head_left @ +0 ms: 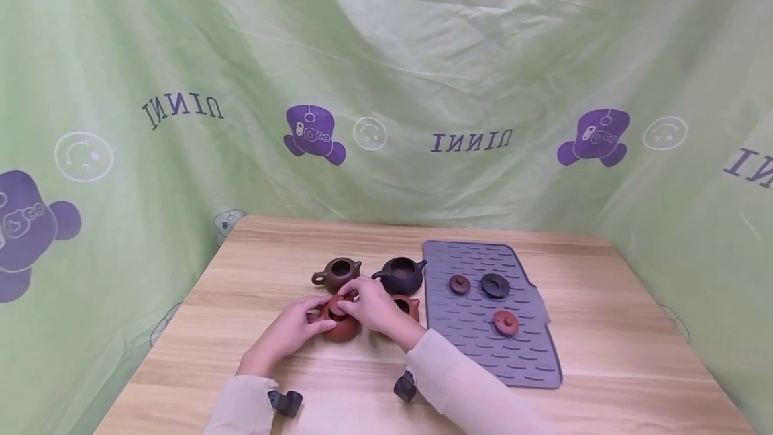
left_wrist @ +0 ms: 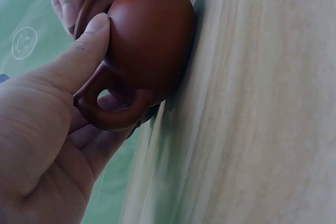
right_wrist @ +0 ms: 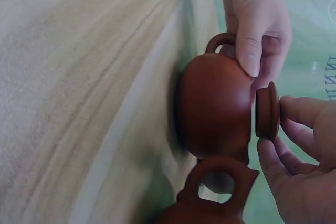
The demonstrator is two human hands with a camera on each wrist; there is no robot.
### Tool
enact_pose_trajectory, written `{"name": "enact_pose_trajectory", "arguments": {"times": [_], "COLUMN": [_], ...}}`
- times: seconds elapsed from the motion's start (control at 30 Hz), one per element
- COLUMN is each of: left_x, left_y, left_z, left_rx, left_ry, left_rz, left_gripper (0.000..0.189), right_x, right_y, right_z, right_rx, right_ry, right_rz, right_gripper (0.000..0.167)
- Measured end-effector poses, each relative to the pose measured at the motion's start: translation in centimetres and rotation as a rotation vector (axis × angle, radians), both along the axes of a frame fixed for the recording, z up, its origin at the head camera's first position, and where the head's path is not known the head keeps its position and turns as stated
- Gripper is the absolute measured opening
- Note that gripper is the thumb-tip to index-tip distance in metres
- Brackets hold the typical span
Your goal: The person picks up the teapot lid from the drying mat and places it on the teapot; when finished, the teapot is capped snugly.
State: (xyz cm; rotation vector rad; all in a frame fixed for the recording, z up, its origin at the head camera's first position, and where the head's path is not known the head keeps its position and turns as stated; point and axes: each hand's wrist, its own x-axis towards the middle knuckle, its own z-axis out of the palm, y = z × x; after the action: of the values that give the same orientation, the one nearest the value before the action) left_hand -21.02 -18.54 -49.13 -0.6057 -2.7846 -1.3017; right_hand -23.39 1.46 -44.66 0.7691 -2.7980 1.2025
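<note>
My left hand steadies a reddish clay teapot on the table, thumb at its rim and fingers on the far side, close to the handle. Between the fingertips of my right hand is a small red-brown teapot lid. In the right wrist view the lid's inner collar faces the pot's mouth across a narrow gap. A second red teapot stands just right of the first, partly covered by my right hand. Behind them are a brown teapot and a black teapot, both lidless.
A grey ridged mat lies right of the pots. On it are a brown lid, a black lid and a red lid. A green printed curtain surrounds the wooden table.
</note>
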Motion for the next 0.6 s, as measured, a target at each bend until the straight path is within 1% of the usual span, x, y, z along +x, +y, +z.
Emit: {"name": "enact_pose_trajectory", "arguments": {"times": [0.07, 0.23, 0.47, 0.53, 0.6], "left_x": [0.0, -0.1, -0.3, -0.3, -0.3], "left_y": [0.0, 0.1, 0.0, 0.0, 0.0], "left_z": [0.0, 0.1, -0.1, -0.1, -0.1], "left_rx": [0.01, 0.025, 0.033, 0.031, 0.035], "left_ry": [-0.014, -0.035, -0.045, -0.049, -0.059], "left_rz": [-0.003, -0.005, 0.003, 0.007, 0.007], "left_gripper": [0.048, 0.048, 0.048, 0.048, 0.048], "right_x": [0.0, 0.0, 0.2, 0.2, 0.2], "right_y": [-0.1, -0.4, -0.7, -0.7, -0.5], "right_z": [-0.2, -0.7, -1.2, -1.2, -1.1], "right_rx": [0.003, 0.023, 0.074, 0.082, 0.081], "right_ry": [0.005, 0.051, 0.128, 0.133, 0.12], "right_rz": [0.0, 0.004, 0.021, 0.023, 0.028], "right_gripper": [0.009, 0.008, 0.008, 0.008, 0.009]}}
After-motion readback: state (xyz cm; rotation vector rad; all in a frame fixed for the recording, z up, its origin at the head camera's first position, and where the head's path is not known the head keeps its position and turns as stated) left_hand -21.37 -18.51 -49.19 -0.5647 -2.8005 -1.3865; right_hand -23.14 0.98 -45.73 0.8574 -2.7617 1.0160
